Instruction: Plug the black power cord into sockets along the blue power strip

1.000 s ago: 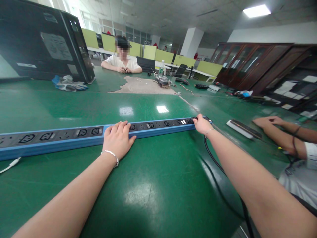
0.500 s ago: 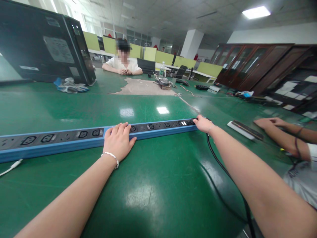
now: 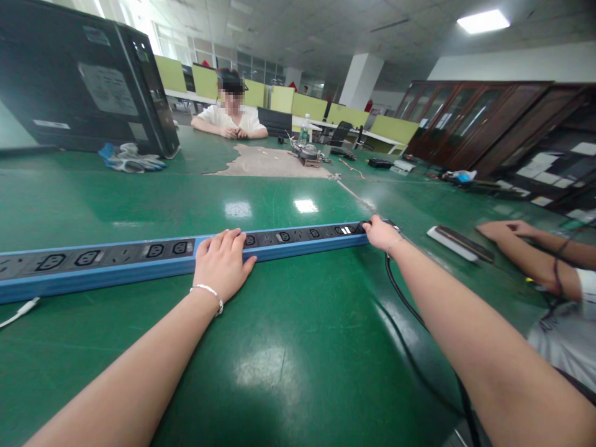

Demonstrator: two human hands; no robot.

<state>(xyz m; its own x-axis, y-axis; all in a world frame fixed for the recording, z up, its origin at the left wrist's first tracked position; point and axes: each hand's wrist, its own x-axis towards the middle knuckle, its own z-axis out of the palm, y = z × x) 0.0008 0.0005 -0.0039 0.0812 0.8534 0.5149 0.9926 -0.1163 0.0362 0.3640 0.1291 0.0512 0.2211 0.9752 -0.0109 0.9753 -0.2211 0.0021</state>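
Observation:
A long blue power strip [image 3: 288, 251] with a row of black sockets lies across the green table. Over its middle, my left hand [image 3: 221, 261] is wrapped, fingers on top and thumb against the near side. Near the strip's right end, my right hand [image 3: 382, 234] is closed on a black plug [image 3: 363, 226] at the sockets; the fingers hide most of it, so how far it is inserted cannot be seen. A black cable [image 3: 398, 282] hangs from under that hand and runs down toward the lower right.
A black computer case [image 3: 93, 87] stands at the left, with gloves [image 3: 133, 159] beside it. One person [image 3: 233, 118] sits across the table; another person's arms [image 3: 531, 248] rest at the right, near a white-and-dark bar [image 3: 460, 244]. A white cable [image 3: 21, 312] lies at left.
The black cable under my right hand has shifted slightly left. My right hand has tilted a little, showing more of the strip's right end. My left hand keeps its place.

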